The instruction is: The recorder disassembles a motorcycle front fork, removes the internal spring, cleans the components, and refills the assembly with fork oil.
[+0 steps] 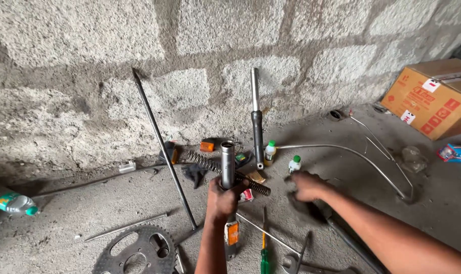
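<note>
Left hand (224, 199) fingers grip an upright fork tube (227, 165); the right hand (307, 185), fingers loosely spread, presses a dark rag (304, 209). Coil spring (225, 171), small bottles (294, 164) behind, sprocket (136, 248) near left.

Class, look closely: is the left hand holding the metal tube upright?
Yes: the left hand grips the metal tube, which stands vertical.
</note>
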